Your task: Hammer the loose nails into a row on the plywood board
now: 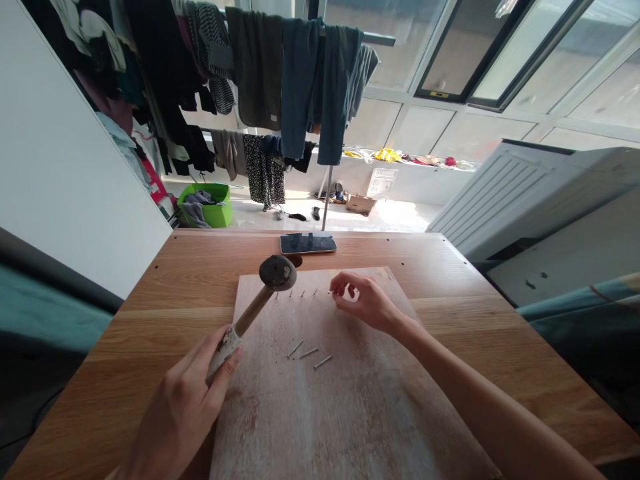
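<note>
My left hand is wrapped round the light handle of a hammer. Its dark, rounded head is raised over the far left part of a worn wooden board. Over the board's far part, my right hand is closed in a pinch on a nail, of which only a small bit shows at the fingertips. To its left, several nails stand upright in a row in the board. Three loose nails lie flat nearer to me, between my hands.
The board rests on a wooden table. A phone lies near the table's far edge. Beyond it are hanging clothes and a green basin with cloth in it. A white panel stands at left, a white ridged unit at right.
</note>
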Demonstrator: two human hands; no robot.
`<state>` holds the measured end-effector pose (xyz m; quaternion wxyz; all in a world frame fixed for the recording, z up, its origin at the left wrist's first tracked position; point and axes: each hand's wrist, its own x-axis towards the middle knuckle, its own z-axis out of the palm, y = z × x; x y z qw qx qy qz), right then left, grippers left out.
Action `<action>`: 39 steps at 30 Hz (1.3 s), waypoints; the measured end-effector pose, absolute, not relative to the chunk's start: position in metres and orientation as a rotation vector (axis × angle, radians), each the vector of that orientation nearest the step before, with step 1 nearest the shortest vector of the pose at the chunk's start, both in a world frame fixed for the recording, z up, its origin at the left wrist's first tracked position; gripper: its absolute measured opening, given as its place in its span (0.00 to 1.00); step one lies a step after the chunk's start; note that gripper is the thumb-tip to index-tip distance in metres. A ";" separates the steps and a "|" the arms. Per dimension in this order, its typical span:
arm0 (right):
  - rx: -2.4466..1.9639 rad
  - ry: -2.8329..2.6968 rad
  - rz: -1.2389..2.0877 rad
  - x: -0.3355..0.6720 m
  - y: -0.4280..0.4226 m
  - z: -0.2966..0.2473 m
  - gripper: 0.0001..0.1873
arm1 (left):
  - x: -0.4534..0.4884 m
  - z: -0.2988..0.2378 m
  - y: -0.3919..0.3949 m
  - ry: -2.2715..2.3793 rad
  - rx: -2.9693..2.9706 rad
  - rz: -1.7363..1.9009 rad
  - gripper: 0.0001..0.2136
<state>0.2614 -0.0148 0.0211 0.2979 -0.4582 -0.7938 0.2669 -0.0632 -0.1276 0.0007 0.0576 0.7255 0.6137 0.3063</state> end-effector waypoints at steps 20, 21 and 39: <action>-1.327 -1.923 0.679 0.259 -0.006 -0.005 0.26 | -0.001 0.028 -0.102 1.673 2.286 0.546 0.16; -1.322 -1.921 0.686 0.259 -0.006 -0.006 0.28 | 0.001 0.028 -0.101 1.674 2.291 0.524 0.16; -0.880 -2.980 0.149 0.226 -0.102 0.065 0.06 | -0.030 0.019 -0.108 1.733 2.023 0.822 0.19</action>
